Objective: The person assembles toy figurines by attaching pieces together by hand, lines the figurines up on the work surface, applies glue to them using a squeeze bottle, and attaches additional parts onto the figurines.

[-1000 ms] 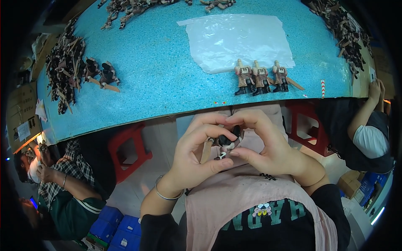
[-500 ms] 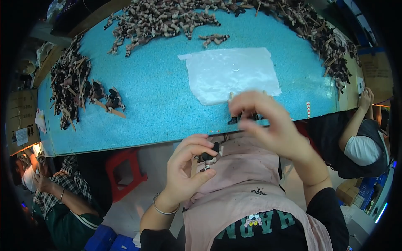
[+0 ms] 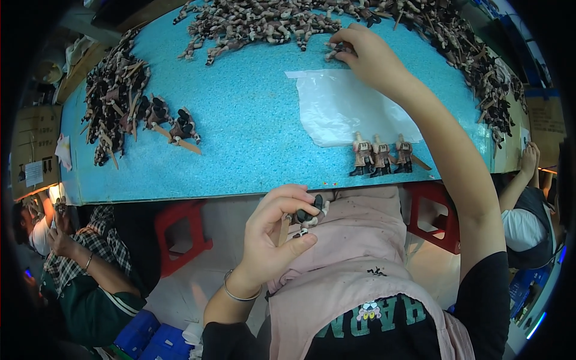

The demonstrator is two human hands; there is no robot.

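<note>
The right hand (image 3: 366, 57) has left the left hand (image 3: 273, 240) and stretched across the blue table (image 3: 252, 138) to the far pile of figures (image 3: 270, 21). The left hand alone now grips the small figure (image 3: 309, 215) at the lap.

Pink apron (image 3: 360, 282), black short-sleeved shirt (image 3: 486, 300), silver bracelet (image 3: 237, 294).

Your bench (image 3: 252, 144): speckled turquoise. Figurines (image 3: 381, 155) on it: brown with black boots. Plastic sheet (image 3: 348, 108): clear, whitish. Your apron (image 3: 360, 264): pale pink. Stool (image 3: 180, 231): red. Neighbour's shirt (image 3: 108, 258): plaid, dark.
</note>
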